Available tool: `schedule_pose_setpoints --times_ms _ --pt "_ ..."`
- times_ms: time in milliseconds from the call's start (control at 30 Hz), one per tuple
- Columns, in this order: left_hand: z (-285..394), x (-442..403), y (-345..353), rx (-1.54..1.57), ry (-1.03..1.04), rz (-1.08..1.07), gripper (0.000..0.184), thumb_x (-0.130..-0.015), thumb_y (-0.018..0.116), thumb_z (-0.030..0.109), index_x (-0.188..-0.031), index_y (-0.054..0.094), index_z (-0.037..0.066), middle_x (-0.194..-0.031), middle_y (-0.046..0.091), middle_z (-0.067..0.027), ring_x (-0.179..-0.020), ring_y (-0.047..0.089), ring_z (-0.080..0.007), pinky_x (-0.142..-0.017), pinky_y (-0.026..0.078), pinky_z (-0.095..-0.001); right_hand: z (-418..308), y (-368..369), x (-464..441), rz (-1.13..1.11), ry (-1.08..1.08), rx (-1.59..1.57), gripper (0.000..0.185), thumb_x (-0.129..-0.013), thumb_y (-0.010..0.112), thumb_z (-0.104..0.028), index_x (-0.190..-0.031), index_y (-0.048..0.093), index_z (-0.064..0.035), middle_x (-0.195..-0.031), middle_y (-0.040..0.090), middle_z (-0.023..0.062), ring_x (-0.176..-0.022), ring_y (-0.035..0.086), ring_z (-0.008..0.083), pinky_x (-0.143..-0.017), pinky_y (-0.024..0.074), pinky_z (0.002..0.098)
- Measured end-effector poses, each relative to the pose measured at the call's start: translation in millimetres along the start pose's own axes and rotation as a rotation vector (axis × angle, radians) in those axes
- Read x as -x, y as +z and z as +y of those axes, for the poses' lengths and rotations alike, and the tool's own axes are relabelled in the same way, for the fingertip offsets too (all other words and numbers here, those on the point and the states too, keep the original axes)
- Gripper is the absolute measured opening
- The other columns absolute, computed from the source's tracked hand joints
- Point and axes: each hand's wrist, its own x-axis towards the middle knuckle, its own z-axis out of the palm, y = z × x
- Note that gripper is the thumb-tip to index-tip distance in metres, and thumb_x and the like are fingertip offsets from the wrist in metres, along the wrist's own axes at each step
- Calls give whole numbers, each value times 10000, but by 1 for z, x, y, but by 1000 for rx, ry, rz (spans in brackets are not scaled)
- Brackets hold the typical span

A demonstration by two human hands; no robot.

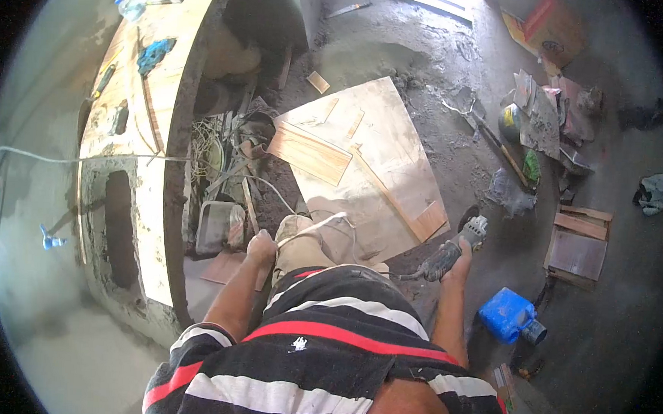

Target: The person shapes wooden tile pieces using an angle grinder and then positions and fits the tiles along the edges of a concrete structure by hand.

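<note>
While a striped shirt (332,346) is filling the bottom of the frame, the right hand (461,262) is gripping a dusty angle grinder (441,261) at centre right, near the lower right corner of a pale board (395,139). Left of centre, the left hand (263,246) is curling beside a white cable (317,225) (whether it is holding it, I cannot tell). A wooden plank (310,153) is lying on the board.

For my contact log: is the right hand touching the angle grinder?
Touching: the head view shows the right hand gripping the angle grinder by its dark body.
</note>
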Motion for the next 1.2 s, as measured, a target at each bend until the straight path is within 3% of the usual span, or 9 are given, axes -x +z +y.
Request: schedule_pose_setpoints --times_ms 200,300,367,567,800,1000,1067,1133,1200 --pt "10 43 1 90 -4 -37 368 -897 594 205 -1166 613 -46 -1160 702 -329 -1127 695 -448 -979 553 -521 1 -6 5 -105 -28 69 274 -903 727 -298 -1050 628 -89 -844 667 68 -704 669 235 -690 584 374" --pt "-17 14 33 -82 153 -33 349 -902 582 197 -1155 630 -39 -1163 702 -321 -1111 699 -445 -969 558 -513 2 -6 13 -74 -40 76 275 -900 727 -310 -1030 631 -89 -836 668 70 -697 670 236 -677 574 377" --pt "-24 7 34 -303 317 -140 308 -903 584 204 -1060 707 -32 -1136 713 -307 -1100 708 -420 -960 563 -501 6 -14 11 -55 -39 92 290 -894 730 -326 -1025 630 -88 -833 671 73 -704 674 236 -677 569 377" --pt "-4 48 -7 -238 251 -114 313 -904 603 244 -891 786 -9 -1024 749 -266 -1029 737 -396 -920 588 -485 11 -42 7 -54 -26 51 320 -881 743 -340 -1047 623 -94 -841 674 75 -718 682 246 -706 587 395" --pt "-14 44 6 -322 260 -61 299 -888 644 262 -918 788 1 -1008 759 -243 -1024 740 -389 -914 593 -479 10 -55 14 19 -52 37 385 -861 765 -361 -1050 611 -64 -830 670 98 -697 683 263 -692 605 399" --pt "-20 51 9 -227 104 -180 294 -904 674 266 -1022 725 2 -1057 738 -265 -1048 717 -415 -912 570 -505 19 -71 -2 31 0 1 355 -859 762 -356 -1022 619 -76 -825 671 96 -695 682 258 -682 601 402" --pt "-18 72 4 195 56 29 336 -919 668 296 -1061 652 -9 -1039 717 -279 -1023 703 -446 -887 556 -530 19 -68 -2 37 7 2 333 -859 758 -355 -1002 626 -84 -819 669 95 -700 682 265 -685 597 413" --pt "-31 59 10 -82 305 97 363 -927 659 326 -1053 620 -12 -983 696 -278 -998 693 -463 -867 547 -546 23 -63 12 36 -1 4 333 -859 756 -353 -1002 627 -81 -816 666 96 -699 680 268 -689 595 419" --pt "-17 64 -8 -89 356 134 356 -926 658 325 -1049 628 -8 -952 680 -275 -963 685 -481 -856 546 -553 22 -55 5 45 -38 13 331 -863 747 -348 -1006 630 -73 -816 663 98 -699 674 277 -698 591 431"
